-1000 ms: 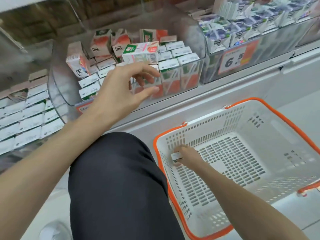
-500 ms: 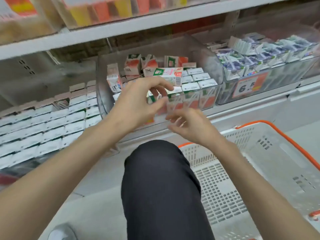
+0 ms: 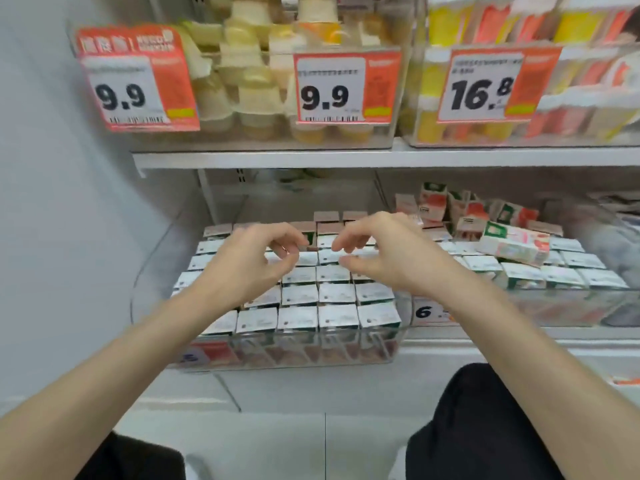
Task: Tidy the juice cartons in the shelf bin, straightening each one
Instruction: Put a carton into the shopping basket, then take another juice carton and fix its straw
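Two clear shelf bins sit side by side on the lower shelf. The left bin (image 3: 294, 353) holds several white-topped juice cartons (image 3: 337, 292) standing in neat rows. My left hand (image 3: 252, 263) and my right hand (image 3: 391, 256) hover close together just above its middle rows, fingers loosely curled with nothing in them. The right bin (image 3: 561, 311) has upright cartons in front, one carton lying on its side (image 3: 514, 245) on top of them, and several tilted orange-and-white cartons (image 3: 450, 206) at the back.
The upper shelf edge (image 3: 346, 159) runs just above the bins, carrying clear boxes of drinks with price tags 9.9 (image 3: 330, 88) and 16.8 (image 3: 481, 86). A white wall stands at the left. My dark-clothed knees are at the bottom over the pale floor.
The view has swung up and to the left. Both hands have moved from the messy bin to above the neat left bin. The white and orange basket is out of view.
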A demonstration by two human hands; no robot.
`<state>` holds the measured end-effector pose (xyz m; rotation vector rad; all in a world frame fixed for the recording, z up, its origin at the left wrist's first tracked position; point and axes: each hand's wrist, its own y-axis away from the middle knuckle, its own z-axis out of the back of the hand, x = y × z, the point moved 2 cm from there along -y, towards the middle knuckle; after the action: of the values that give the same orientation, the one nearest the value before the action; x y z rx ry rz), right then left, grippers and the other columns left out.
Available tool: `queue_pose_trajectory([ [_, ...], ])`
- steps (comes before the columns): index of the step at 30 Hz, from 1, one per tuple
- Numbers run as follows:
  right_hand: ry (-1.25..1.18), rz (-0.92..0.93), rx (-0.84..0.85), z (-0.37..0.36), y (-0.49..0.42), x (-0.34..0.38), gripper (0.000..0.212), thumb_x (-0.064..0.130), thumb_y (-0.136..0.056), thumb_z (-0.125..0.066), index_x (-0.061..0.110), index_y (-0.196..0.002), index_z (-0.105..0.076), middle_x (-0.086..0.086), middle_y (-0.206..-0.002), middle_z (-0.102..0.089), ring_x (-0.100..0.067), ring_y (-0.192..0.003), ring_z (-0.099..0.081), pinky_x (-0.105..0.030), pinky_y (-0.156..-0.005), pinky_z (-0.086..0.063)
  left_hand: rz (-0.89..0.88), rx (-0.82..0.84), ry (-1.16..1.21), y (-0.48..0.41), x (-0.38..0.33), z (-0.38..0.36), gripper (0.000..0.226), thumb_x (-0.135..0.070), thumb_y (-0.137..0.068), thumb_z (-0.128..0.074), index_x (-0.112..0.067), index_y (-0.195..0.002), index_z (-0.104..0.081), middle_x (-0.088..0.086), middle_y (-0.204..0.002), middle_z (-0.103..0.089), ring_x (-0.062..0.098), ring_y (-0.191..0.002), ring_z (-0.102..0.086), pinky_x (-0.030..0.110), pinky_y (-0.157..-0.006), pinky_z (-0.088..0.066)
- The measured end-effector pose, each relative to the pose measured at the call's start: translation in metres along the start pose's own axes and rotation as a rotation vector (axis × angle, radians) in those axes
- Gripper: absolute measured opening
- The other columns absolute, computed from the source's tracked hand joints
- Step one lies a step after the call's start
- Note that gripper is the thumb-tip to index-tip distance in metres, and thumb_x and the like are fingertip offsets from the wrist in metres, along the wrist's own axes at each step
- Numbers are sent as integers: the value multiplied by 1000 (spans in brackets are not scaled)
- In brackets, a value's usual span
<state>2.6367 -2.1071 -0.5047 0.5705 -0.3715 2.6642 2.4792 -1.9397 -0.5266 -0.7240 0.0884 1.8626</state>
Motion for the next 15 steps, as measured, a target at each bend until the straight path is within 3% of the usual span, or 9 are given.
queue_pose_trajectory([
  [5, 236, -60, 102, -17, -40, -3, 32, 30, -92, -77, 31, -124, -74, 4, -120, -72, -20, -114, -66, -39, -95, -56, 18, 7, -29, -35, 19, -20, 23, -21, -99, -70, -30, -120, -74, -14, -107, -76, 8, -99, -68, 34, -89, -57],
  [11, 296, -65, 55, -18, -48, -12, 29, 33, -93, -78, 27, -122, -76, 4, -113, -74, -23, -109, -67, -41, -93, -57, -9, 169, -244, -82, 19, -42, 37, -32, -98, -75, -32, -135, -70, -4, -133, -71, 24, -120, -65, 47, -104, -54],
  [15, 286, -22, 0, -17, -46, -23, 26, 32, -94, -75, 29, -120, -77, 6, -123, -75, -22, -124, -62, -42, -104, -51, -17, 255, -238, -94, 29, -40, 41, -37, -94, -78, -30, -134, -70, -5, -130, -71, 20, -116, -64, 40, -103, -53],
])
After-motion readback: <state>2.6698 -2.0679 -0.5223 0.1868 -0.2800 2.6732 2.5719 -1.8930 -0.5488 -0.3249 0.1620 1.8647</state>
